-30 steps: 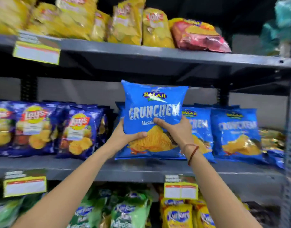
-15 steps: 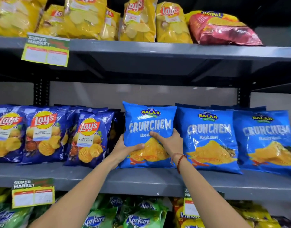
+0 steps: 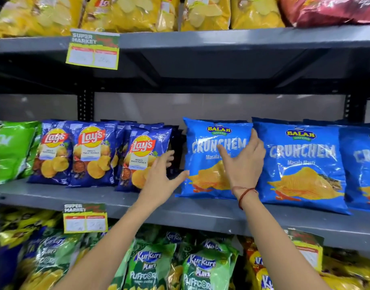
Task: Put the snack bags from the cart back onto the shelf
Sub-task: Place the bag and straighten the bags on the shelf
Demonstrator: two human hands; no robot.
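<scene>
My light blue crinkly plastic Crunchem bag stood upright on the grey metal shelf, under the spread fingers of my right hand, while my left hand was open beside it, so I judged a gentle press backwards was enough.

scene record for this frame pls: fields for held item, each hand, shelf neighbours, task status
placed_item: blue Crunchem bag, upright on the middle shelf
left_hand: left hand open, fingers spread, beside the bag's left edge, thumb about at that edge
right_hand: right hand open, palm flat against the bag's front
left_neighbour: Lay's bag, small gap between
right_neighbour: second Crunchem bag, edges touching or overlapping
cart: not in view
status: bag stands on the shelf, neither hand gripping it
</scene>
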